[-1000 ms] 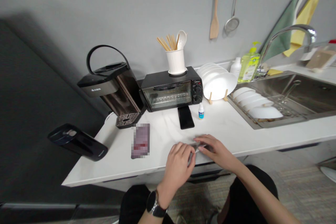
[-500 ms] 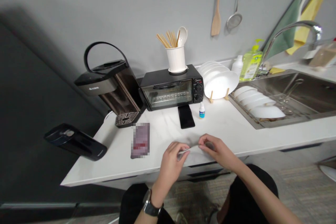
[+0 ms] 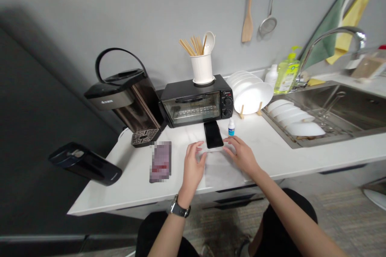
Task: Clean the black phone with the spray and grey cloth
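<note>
A thin pale grey cloth lies spread flat at the counter's front edge. My left hand, with a watch on its wrist, is at the cloth's far left corner, fingers apart and holding nothing. At the opposite far corner is my right hand, its fingers also apart with nothing in them. Just beyond the cloth, between my two hands, lies a black phone. A small white bottle with a blue label stands upright beside the phone, just behind my right fingers.
A toaster oven stands behind the phone, bearing a chopstick holder. To the left are a water dispenser, a dark tumbler and a blurred purple packet. Racked plates and the sink are at the right.
The cloth, pinched between both hands earlier, now lies flat on the counter, released. My hands have moved forward toward the phone and their fingers have opened.
</note>
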Motion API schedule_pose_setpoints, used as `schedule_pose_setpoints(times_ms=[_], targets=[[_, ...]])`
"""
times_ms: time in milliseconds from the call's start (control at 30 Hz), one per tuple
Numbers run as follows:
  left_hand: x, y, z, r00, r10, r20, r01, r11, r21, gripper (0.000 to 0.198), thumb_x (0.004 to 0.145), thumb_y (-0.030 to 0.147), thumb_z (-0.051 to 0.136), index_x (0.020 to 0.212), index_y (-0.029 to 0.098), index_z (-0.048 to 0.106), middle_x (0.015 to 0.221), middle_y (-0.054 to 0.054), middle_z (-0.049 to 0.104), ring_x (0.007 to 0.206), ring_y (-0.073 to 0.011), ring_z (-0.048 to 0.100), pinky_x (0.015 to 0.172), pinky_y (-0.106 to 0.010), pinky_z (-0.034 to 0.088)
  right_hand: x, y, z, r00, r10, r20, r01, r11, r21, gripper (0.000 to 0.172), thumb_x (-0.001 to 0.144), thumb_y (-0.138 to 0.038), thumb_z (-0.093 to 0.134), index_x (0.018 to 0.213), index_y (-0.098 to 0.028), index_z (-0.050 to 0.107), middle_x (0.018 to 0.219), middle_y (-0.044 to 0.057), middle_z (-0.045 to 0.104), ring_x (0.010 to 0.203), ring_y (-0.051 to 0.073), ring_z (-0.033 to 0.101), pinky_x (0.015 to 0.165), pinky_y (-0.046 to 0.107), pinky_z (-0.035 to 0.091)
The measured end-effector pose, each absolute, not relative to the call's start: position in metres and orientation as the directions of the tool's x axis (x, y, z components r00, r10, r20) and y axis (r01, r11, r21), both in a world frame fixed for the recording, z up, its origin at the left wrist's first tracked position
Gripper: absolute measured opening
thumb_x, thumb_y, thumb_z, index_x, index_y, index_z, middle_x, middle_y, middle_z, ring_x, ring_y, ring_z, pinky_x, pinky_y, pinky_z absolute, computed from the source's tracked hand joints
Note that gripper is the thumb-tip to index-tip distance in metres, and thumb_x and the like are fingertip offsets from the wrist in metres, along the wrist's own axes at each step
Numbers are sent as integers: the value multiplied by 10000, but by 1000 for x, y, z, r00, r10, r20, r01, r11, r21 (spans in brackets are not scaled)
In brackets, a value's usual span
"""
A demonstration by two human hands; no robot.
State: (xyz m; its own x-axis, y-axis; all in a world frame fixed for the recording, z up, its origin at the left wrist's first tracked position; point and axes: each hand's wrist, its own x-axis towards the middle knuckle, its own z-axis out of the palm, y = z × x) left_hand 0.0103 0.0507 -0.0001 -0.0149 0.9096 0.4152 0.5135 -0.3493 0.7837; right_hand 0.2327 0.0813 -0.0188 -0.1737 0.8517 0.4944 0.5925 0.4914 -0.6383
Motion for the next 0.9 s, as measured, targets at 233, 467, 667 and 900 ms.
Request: schedule_pose_setpoints(times_ms=[233,467,667,900], targets=[[0,20,-8,449,813,370,690,-579,434,328,1065,230,484,1346,289,643,1436,-42,650,1358,-199,583,1190,-423,468,242,44,-33,-433,763,480,650,633,-420,317,1033,-285,550,1331,-281,659,1314,90,698,1190,289,655,1061,492,530],[-8,16,-8,538,803,256,766,-592,248,571,1014,412,604,1555,303,455,1628,-93,471,1504,-277,454,1240,-563,384,249,34,-36,-459,780,426,705,611,-359,431,1022,-326,585,1451,-286,593,1470,113,620,1316,328,601,1157,590,443],[-10,26,-3,572,792,214,762,-609,219,683,1001,538,581,1609,316,361,1649,-111,432,1533,-283,408,1239,-577,353,249,40,-34,-486,770,413,676,631,-379,461,1016,-351,597,1468,-261,578,1491,137,599,1358,328,574,1184,611,406],[-13,26,-2,575,802,165,776,-598,202,730,1009,567,548,1644,350,261,1718,-96,287,1582,-291,306,1255,-603,298,258,53,-34,-378,826,418,598,563,-571,382,1001,-397,611,1367,-288,628,1420,92,644,1313,279,610,1170,503,448]])
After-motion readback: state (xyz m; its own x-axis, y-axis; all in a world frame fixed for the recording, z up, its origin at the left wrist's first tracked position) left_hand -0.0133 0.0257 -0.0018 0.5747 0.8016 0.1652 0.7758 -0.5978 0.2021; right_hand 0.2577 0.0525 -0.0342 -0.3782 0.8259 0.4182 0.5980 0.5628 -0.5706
